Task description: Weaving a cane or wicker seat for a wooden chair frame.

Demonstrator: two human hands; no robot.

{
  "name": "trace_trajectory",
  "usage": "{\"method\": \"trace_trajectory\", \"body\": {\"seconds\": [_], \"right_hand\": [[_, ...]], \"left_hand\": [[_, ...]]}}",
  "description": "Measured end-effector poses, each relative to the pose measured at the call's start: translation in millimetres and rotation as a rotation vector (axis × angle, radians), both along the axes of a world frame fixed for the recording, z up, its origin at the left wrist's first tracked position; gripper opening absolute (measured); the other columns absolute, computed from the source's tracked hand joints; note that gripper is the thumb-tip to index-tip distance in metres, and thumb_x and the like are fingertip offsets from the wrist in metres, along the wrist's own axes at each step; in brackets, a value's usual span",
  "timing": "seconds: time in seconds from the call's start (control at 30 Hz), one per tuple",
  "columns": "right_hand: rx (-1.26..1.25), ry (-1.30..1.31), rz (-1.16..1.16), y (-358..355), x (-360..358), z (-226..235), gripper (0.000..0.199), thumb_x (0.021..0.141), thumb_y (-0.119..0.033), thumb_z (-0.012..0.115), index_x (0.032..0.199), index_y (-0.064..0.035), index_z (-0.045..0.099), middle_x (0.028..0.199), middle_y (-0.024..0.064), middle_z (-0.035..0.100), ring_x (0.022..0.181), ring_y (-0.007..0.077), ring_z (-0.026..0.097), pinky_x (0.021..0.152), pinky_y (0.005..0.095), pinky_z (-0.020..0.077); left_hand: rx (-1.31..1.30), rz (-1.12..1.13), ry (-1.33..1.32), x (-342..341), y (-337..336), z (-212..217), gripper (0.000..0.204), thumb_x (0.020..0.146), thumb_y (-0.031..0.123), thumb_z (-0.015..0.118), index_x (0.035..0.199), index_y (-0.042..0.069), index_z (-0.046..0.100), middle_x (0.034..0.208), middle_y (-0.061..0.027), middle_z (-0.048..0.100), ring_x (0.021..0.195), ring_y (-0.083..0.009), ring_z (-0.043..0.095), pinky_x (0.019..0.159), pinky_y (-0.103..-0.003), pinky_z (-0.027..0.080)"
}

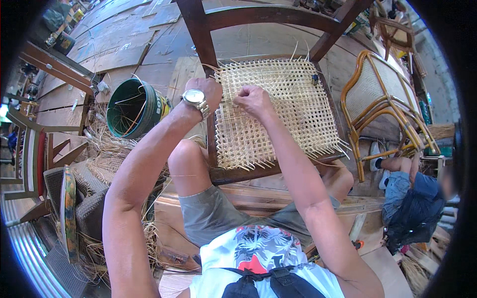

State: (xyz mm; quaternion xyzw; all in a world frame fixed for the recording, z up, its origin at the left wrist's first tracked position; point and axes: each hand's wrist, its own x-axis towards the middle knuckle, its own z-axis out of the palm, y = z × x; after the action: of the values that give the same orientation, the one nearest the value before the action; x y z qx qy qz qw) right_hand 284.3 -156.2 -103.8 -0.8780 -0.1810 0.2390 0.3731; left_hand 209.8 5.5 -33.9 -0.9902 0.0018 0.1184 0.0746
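A pale woven cane seat (278, 114) fills the dark wooden frame of a chair (268, 18) in front of my knees. Loose cane ends stick out along its near and far edges. My left hand (206, 92), with a metal watch (195, 97) on the wrist, is closed at the left edge of the seat; its fingertips are hidden. Over the left part of the weave, my right hand (255, 102) pinches a cane strand, its thumb and forefinger pressed together close to the surface. A small dark peg-like piece (315, 78) stands in the weave near the far right corner.
Left of the seat stands a dark green bucket (130, 108) with strands inside. Loose cane fibre (117, 149) lies below it. A bent-wood chair with a cane panel (370, 89) is at the right. Another person (410, 198) sits at the far right. A red-padded chair (39, 164) stands far left.
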Motion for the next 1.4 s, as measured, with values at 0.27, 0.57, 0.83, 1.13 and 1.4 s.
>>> {"method": "trace_trajectory", "body": {"seconds": [0.27, 0.57, 0.83, 1.13, 1.4], "right_hand": [[-0.031, -0.042, 0.036, 6, 2, -3, 0.020, 0.077, -0.029, 0.074, 0.089, -0.0130, 0.075, 0.085, 0.0089, 0.074, 0.082, 0.0212, 0.069, 0.081, 0.0356, 0.0555], [-0.025, -0.460, 0.028, 7, -32, -6, 0.025, 0.085, -0.030, 0.071, 0.090, -0.0053, 0.075, 0.094, 0.0164, 0.067, 0.087, 0.0338, 0.065, 0.090, 0.0423, 0.0518], [0.061, -0.230, -0.006, -3, -26, 12, 0.018, 0.081, -0.012, 0.063, 0.087, 0.0004, 0.073, 0.093, 0.0224, 0.067, 0.089, 0.0341, 0.066, 0.088, 0.0417, 0.0542], [0.066, -0.370, 0.152, -11, -8, -10, 0.022, 0.080, -0.020, 0.061, 0.080, 0.0004, 0.071, 0.092, 0.0223, 0.068, 0.089, 0.0365, 0.066, 0.086, 0.0413, 0.0541], [-0.099, -0.363, 0.163, 11, -14, -17, 0.020, 0.085, -0.022, 0.061, 0.087, -0.0038, 0.070, 0.095, 0.0169, 0.068, 0.089, 0.0309, 0.067, 0.084, 0.0431, 0.0531]], "left_hand": [[-0.218, 0.088, 0.040, 6, 14, -31, 0.022, 0.085, 0.018, 0.061, 0.089, 0.002, 0.076, 0.096, -0.0199, 0.073, 0.091, -0.0350, 0.073, 0.077, -0.043, 0.058], [-0.594, 0.204, 0.333, 24, 41, -52, 0.051, 0.100, 0.046, 0.047, 0.077, 0.006, 0.069, 0.063, -0.0065, 0.068, 0.052, -0.0153, 0.063, 0.054, -0.033, 0.052], [-0.621, 0.199, 0.371, 14, 35, -37, 0.025, 0.092, 0.017, 0.057, 0.079, -0.001, 0.069, 0.066, -0.0106, 0.071, 0.059, -0.0194, 0.070, 0.058, -0.036, 0.056], [-0.061, -0.158, 0.114, 28, -11, -21, 0.016, 0.081, 0.006, 0.063, 0.086, -0.004, 0.074, 0.091, -0.0267, 0.071, 0.086, -0.0391, 0.073, 0.073, -0.046, 0.059], [-0.602, 0.250, 0.380, 26, 29, -38, 0.027, 0.092, 0.012, 0.053, 0.077, -0.002, 0.072, 0.066, -0.0127, 0.071, 0.059, -0.0215, 0.072, 0.059, -0.036, 0.060]]}}
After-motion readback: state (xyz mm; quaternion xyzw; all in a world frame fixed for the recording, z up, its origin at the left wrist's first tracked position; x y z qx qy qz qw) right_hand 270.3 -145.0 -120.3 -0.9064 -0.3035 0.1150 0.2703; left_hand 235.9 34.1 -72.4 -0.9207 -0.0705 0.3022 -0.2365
